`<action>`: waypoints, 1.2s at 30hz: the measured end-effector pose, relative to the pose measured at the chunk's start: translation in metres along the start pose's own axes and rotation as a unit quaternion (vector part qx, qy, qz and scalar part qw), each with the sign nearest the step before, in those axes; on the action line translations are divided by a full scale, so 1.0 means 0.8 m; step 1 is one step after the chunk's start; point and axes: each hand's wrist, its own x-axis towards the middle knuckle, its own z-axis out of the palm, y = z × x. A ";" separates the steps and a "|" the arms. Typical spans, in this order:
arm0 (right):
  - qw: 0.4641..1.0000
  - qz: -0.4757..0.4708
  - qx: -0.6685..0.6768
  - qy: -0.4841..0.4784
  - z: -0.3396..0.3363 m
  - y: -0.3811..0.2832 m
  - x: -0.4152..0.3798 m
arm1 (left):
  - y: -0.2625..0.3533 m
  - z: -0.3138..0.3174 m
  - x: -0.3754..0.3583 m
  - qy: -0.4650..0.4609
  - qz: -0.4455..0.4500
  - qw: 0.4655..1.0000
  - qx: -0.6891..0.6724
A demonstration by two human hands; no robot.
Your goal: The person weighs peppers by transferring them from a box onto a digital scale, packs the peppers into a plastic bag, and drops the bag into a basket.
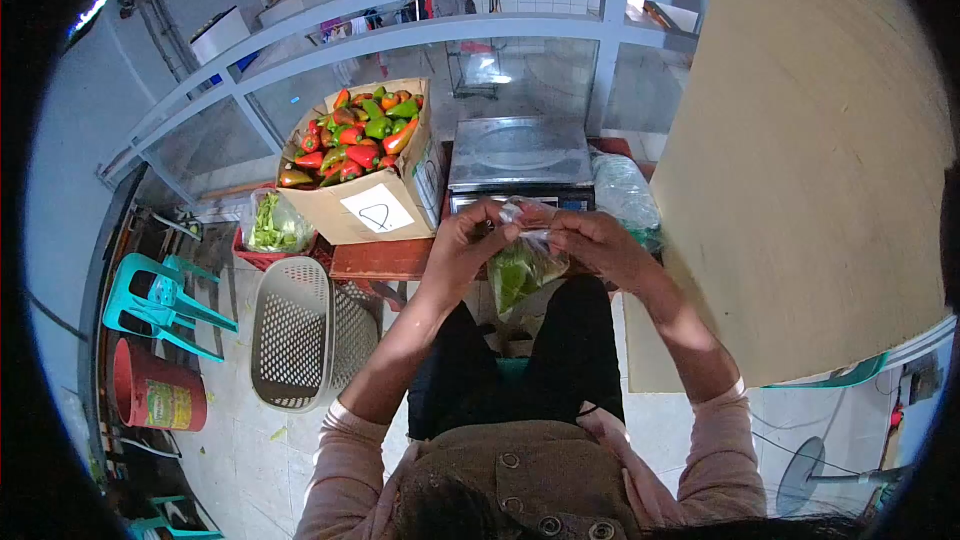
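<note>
A clear plastic bag (522, 276) with something green inside hangs above my lap, in front of the bench. My left hand (468, 246) pinches the gathered neck of the bag on one side. On the other side, my right hand (602, 244) grips the bag's top with its fingers closed. What exactly the green content is, I cannot make out through the plastic. Just beyond my hands stands a weighing scale (520, 152) with a flat metal platform; my fingers partly cover its display.
A cardboard box (330, 214) of red and green peppers (360, 135) stands left of the scale on a red bench (375, 260). Clear plastic bags (622, 190) lie right of it. A beige basket (291, 330) sits on the floor; a large board (800, 170) rises at right.
</note>
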 end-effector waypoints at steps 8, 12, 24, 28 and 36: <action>0.939 -0.217 -0.263 -0.032 -0.048 -0.042 0.009 | 0.025 0.011 -0.019 -0.126 0.142 0.971 0.147; 0.960 -0.229 -0.011 -0.160 -0.050 -0.007 0.048 | 0.077 0.033 -0.023 -0.184 0.215 0.916 0.283; 0.632 -0.034 0.774 -0.013 0.189 0.136 0.044 | -0.007 0.015 0.031 0.119 0.168 0.911 0.357; 0.845 0.164 0.499 0.103 0.143 0.102 0.005 | -0.039 -0.021 0.017 0.121 0.113 0.878 0.449; 0.990 -0.137 0.032 -0.012 0.008 0.005 0.004 | 0.041 0.011 -0.038 -0.133 0.132 0.954 0.235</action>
